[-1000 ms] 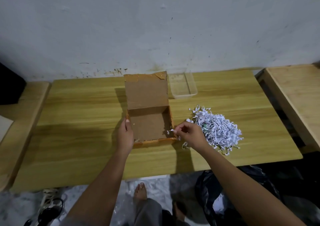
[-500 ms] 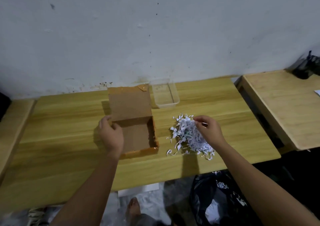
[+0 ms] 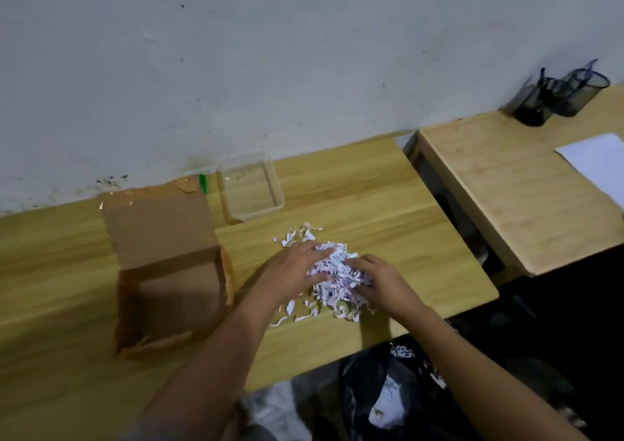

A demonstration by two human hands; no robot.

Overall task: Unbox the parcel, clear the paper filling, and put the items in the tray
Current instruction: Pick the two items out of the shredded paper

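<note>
Cupping a heap of shredded paper (image 3: pixel 332 280) from both sides, the left hand (image 3: pixel 290 273) and the right hand (image 3: pixel 381 280) press inward on the wooden table (image 3: pixel 371 210), fingers curled partly round the mound. The shreds are thin, crinkled white strips with faint dark and greenish print too small to read; loose curls lie scattered on the wood at the near and far edges of the heap. Just left of the hands stands the cardboard box (image 3: pixel 172 292), brown and matte, its lid flap folded back flat toward the wall and its inside bare. Glossy tape glints along the flap's far edge. Behind the heap, near the wall, sits the tray (image 3: pixel 251 187), a clear plastic rectangle with rounded corners. Below the table edge, a black plastic bag (image 3: pixel 381 393) holds some white scraps. No readable writing shows anywhere.
</note>
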